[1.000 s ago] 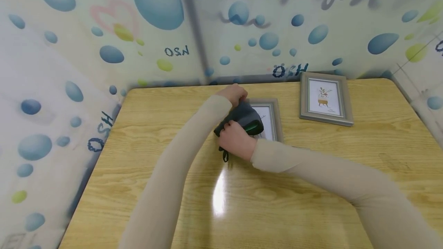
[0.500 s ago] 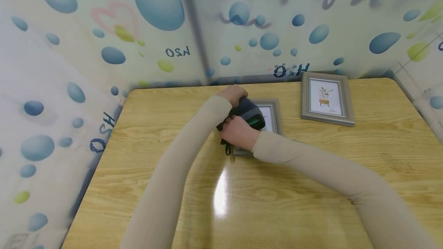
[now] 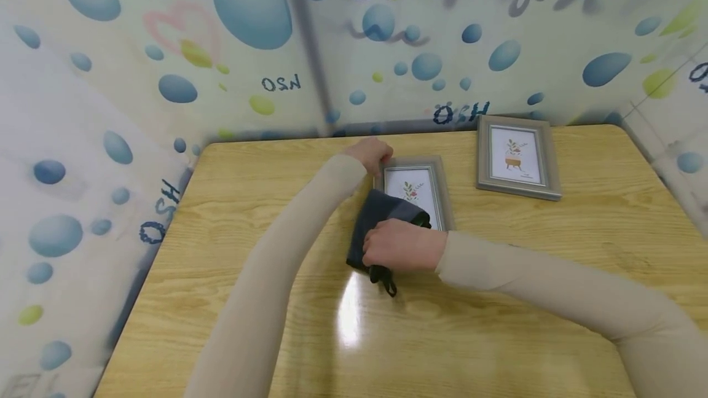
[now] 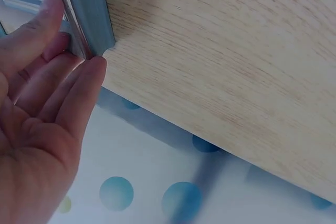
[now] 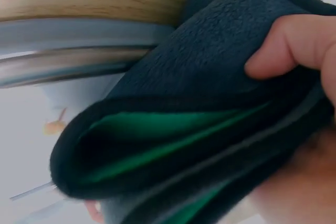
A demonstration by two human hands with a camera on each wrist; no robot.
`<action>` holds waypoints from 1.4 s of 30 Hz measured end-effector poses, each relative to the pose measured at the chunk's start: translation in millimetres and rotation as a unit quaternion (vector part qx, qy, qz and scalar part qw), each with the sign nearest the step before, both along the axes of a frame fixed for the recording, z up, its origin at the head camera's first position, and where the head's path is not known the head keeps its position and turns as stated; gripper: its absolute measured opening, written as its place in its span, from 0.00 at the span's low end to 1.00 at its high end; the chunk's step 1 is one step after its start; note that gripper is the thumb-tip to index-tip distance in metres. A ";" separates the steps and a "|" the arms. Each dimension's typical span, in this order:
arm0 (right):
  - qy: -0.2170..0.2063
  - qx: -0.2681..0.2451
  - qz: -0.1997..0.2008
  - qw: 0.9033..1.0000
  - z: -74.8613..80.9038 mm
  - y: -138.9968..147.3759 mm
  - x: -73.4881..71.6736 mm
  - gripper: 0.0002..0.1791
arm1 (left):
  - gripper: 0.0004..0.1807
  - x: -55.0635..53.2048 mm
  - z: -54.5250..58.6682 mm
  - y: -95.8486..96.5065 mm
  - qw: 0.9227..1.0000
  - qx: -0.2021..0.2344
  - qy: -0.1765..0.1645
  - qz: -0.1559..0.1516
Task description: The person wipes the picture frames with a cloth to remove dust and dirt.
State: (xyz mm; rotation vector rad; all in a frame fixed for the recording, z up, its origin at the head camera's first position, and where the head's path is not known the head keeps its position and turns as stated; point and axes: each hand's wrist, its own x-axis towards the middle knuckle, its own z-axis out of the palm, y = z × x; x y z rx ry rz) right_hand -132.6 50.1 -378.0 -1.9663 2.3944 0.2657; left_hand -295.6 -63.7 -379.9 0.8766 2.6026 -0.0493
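My right hand (image 3: 405, 244) grips a folded dark grey cloth (image 3: 369, 224) with green inner layers, black edging and a black loop hanging below. In the right wrist view, the thumb presses on the fleecy cloth (image 5: 210, 51). The cloth lies over the lower left part of a grey picture frame (image 3: 444, 189) with a plant print, hiding that corner. At the frame's upper left corner my left hand (image 3: 372, 151) holds on; in the left wrist view, its thumb lies on the face of the picture frame (image 4: 89, 3) and its fingers meet the edge.
A second grey picture frame (image 3: 518, 192) with a similar plant print lies to the right at the back of the wooden table (image 3: 470, 336). Behind the table's far edge stands a wall (image 3: 332, 48) painted with blue and green drops.
My right hand has drawn the cloth down toward me over the frame's left side, uncovering the frame's upper part and print. My left hand stays at the upper corner.
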 end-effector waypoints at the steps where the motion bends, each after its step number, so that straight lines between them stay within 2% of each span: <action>1: -0.017 -0.004 0.004 1.000 2.1 3.7 -1.8 0.06 | 0.13 0.2 -0.9 -1.2 1.000 0.000 0.001 0.000; 5: -0.090 -0.041 -0.008 0.995 12.3 23.5 -14.2 0.08 | 0.13 4.4 -4.9 -4.3 1.000 0.010 0.000 -0.001; 7: -0.116 -0.071 -0.021 0.990 17.9 37.2 -22.9 0.12 | 0.13 9.6 -8.6 -5.6 1.000 0.008 0.011 -0.007; 10: -0.160 -0.106 -0.061 0.980 29.5 61.3 -36.5 0.19 | 0.18 22.1 -13.9 -7.9 0.999 0.001 0.042 -0.013; 13: -0.183 -0.132 -0.112 0.968 40.9 86.6 -49.1 0.25 | 0.21 40.3 -18.7 -13.2 0.996 0.004 0.083 -0.014; 15: -0.180 -0.149 -0.150 0.961 47.4 102.7 -56.0 0.25 | 0.22 55.7 -20.1 -17.0 0.993 0.017 0.114 -0.022; 19: -0.155 -0.179 -0.223 0.946 58.8 129.7 -67.1 0.25 | 0.22 92.0 -20.2 -20.8 0.982 0.050 0.167 -0.069; 22: -0.141 -0.192 -0.269 0.933 64.1 144.0 -75.0 0.24 | 0.23 116.2 -21.8 -20.9 0.977 0.054 0.175 -0.112; 25: -0.129 -0.195 -0.302 0.924 63.9 155.5 -83.3 0.24 | 0.25 132.0 -26.8 -21.2 0.971 0.043 0.180 -0.154; 28: -0.123 -0.199 -0.325 0.916 60.0 165.6 -91.8 0.24 | 0.26 139.2 -31.0 -22.2 0.965 0.040 0.187 -0.178; 30: -0.122 -0.203 -0.341 0.910 58.4 170.8 -96.1 0.24 | 0.26 140.6 -32.8 -24.0 0.964 0.041 0.190 -0.179; 35: -0.113 -0.221 -0.359 0.900 55.8 179.8 -104.0 0.23 | 0.23 139.4 -37.0 -34.5 0.970 0.063 0.182 -0.148; 42: -0.121 -0.221 -0.368 0.895 53.7 182.1 -106.3 0.22 | 0.21 131.1 -41.3 -60.5 0.975 0.090 0.177 -0.098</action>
